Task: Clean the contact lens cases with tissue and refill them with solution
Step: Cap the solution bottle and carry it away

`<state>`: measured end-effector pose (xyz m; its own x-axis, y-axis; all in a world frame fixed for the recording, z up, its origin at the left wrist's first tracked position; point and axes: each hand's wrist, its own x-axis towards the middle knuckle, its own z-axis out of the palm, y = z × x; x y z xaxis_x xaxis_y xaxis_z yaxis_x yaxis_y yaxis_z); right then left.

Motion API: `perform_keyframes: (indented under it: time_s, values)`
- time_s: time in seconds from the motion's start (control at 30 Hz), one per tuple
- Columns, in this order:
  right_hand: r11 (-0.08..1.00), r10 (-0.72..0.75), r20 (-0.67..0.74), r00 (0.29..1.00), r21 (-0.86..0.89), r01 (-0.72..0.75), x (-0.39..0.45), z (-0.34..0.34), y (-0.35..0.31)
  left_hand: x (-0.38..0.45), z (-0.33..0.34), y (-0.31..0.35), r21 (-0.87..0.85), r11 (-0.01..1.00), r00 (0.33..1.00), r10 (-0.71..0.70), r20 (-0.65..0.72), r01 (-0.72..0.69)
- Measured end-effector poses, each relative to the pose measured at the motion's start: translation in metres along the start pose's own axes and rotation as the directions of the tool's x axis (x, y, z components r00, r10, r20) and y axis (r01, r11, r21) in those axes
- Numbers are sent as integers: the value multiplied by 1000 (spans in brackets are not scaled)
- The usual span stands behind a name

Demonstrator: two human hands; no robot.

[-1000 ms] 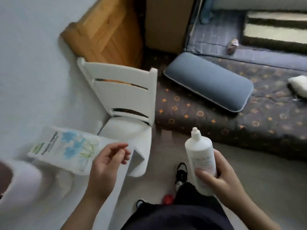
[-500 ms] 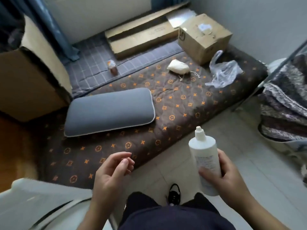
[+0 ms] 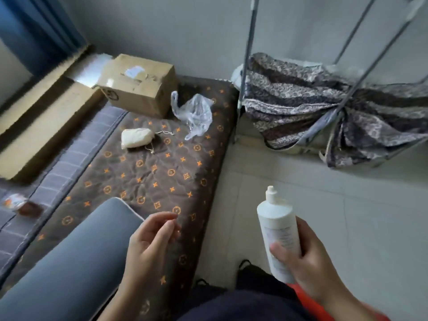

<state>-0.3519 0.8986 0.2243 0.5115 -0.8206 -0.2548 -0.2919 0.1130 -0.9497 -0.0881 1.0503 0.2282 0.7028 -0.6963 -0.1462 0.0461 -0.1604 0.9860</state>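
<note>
Head view: the right hand (image 3: 310,262) grips the white plastic solution bottle (image 3: 279,235) around its lower body, fingers and thumb curled round it, nozzle cap upward and apparently closed. The left hand (image 3: 148,244) hovers empty, fingers relaxed and loosely curved, above the brown patterned mattress (image 3: 148,177) edge and grey pillow (image 3: 69,262). No contact lens cases or tissue are in view. Judgement: the step in hand is locating them; keep the bottle upright and capped, and free the left hand for the cases. A cardboard box (image 3: 139,86) and clear plastic bag (image 3: 194,114) lie well apart.
</note>
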Motion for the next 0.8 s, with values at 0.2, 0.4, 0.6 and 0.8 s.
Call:
perform_keyframes:
  time_s: [0.2,0.4,0.6,0.8]
  values:
    - [998,35,-250,968,55,-22,24,-23,7,84,58,23,56,998,972,26,234,-40]
    - [995,51,-342,938,98,-18,100,-62,17,165,131,30,76,993,943,57,327,-86]
    - [996,44,-275,960,90,-20,199,-142,-5,254,208,61,98,988,953,85,290,-118]
    - [997,59,-262,963,63,-44,292,-218,-20,335,282,78,85,992,971,72,226,-94]
